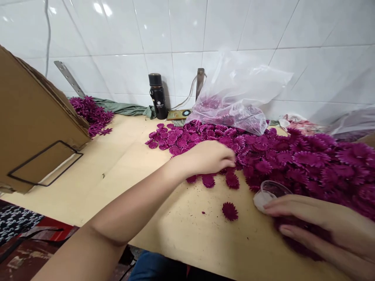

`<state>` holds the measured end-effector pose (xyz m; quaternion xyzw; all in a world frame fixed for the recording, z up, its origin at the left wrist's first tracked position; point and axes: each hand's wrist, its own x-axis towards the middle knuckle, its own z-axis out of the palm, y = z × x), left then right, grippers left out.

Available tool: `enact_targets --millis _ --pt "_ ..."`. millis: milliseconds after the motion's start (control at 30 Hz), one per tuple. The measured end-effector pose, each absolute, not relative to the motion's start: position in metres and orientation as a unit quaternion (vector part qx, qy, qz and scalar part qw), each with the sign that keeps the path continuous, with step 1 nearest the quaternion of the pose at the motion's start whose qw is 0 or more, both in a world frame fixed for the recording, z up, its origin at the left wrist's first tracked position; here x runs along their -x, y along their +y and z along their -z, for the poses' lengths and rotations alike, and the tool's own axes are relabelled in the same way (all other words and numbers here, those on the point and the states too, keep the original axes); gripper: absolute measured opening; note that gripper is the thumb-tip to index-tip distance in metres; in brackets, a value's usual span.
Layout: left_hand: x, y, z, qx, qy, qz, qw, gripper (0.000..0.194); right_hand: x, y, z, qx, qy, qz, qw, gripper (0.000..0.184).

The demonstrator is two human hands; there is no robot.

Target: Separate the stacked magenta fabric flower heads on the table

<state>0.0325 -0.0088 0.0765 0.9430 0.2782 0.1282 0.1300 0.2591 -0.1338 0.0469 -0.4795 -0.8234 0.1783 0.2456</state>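
My left hand (209, 157) reaches across to the front of a pile of purple, toothed-edge flower pieces (258, 144). Its fingers are curled closed, and whatever they may hold is hidden. On the right, my right hand (325, 226) curves around some dark purple flower pieces (304, 236), partly covered by the fingers. Its fingertips touch a clear round plastic container (275, 189) with something whitish at its side. One loose flower piece (230, 211) lies flat on the table between my hands.
A cardboard box (41, 125) with a black wire frame (61, 143) stands left. Behind it are purple star-shaped pieces (91, 113). A black bottle (158, 97) and a gold device (178, 114) sit near the tiled wall. A clear plastic bag (234, 89) lies on the pile.
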Motion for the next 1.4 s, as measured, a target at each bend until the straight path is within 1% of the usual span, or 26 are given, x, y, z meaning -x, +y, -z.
enact_targets --millis 33,100,167,233,333,400,467,567,633,667,733,800,933,1033,1100,1200,1267,1400 --pt "-0.015 -0.009 -0.066 -0.931 0.319 -0.112 0.141 0.019 -0.246 -0.127 -0.048 0.445 -0.841 -0.207 0.229 0.016" --pt "0.015 -0.013 -0.043 -0.904 0.391 -0.074 0.159 0.015 -0.218 -0.114 -0.046 0.428 -0.85 -0.254 0.174 0.023" --pt "0.036 -0.019 -0.022 -0.894 0.412 -0.061 0.162 0.014 -0.194 -0.102 -0.04 0.441 -0.847 -0.254 0.153 0.021" --pt "0.046 -0.022 -0.007 -0.895 0.414 -0.077 0.147 0.017 -0.174 -0.09 -0.032 0.458 -0.844 -0.237 0.149 0.016" --pt "0.045 -0.02 0.004 -0.892 0.42 -0.095 0.14 0.013 -0.154 -0.07 -0.022 0.477 -0.837 -0.218 0.157 0.015" --pt "0.039 -0.014 0.006 -0.885 0.422 -0.119 0.159 0.011 -0.143 -0.056 -0.017 0.493 -0.824 -0.202 0.19 0.015" --pt "0.033 -0.007 0.007 -0.855 0.439 -0.172 0.216 0.012 -0.134 -0.042 -0.01 0.512 -0.8 -0.189 0.248 0.014" --pt "0.026 0.002 0.01 -0.736 0.47 -0.304 0.381 0.012 -0.125 -0.024 0.001 0.546 -0.729 -0.202 0.359 0.026" --pt "0.027 0.006 0.013 -0.635 0.462 -0.381 0.489 0.01 -0.122 -0.016 0.009 0.56 -0.675 -0.246 0.412 0.033" --pt "0.028 0.006 0.014 -0.594 0.456 -0.409 0.521 0.01 -0.12 -0.013 0.012 0.56 -0.655 -0.28 0.423 0.034" --pt "0.03 0.006 0.016 -0.552 0.453 -0.439 0.546 0.011 -0.118 -0.011 0.017 0.544 -0.631 -0.357 0.423 0.032" --pt "0.031 0.003 0.018 -0.545 0.455 -0.446 0.545 0.014 -0.116 -0.013 0.019 0.516 -0.62 -0.418 0.419 0.03" --pt "0.028 0.0 0.021 -0.556 0.458 -0.413 0.558 0.02 -0.116 -0.019 0.018 0.475 -0.587 -0.49 0.436 0.027" --pt "0.023 0.001 0.022 -0.577 0.478 -0.368 0.551 0.021 -0.118 -0.021 0.018 0.48 -0.52 -0.529 0.469 0.031" --pt "0.022 0.002 0.022 -0.605 0.491 -0.35 0.519 0.021 -0.118 -0.021 0.019 0.494 -0.477 -0.542 0.484 0.034" --pt "0.021 0.002 0.021 -0.661 0.509 -0.33 0.442 0.024 -0.114 -0.022 0.022 0.508 -0.451 -0.545 0.492 0.035" --pt "0.022 0.001 0.022 -0.685 0.522 -0.313 0.4 0.029 -0.111 -0.023 0.023 0.51 -0.461 -0.53 0.496 0.034" --pt "0.024 -0.002 0.025 -0.712 0.525 -0.3 0.357 0.042 -0.111 -0.025 0.024 0.533 -0.509 -0.435 0.518 0.026"
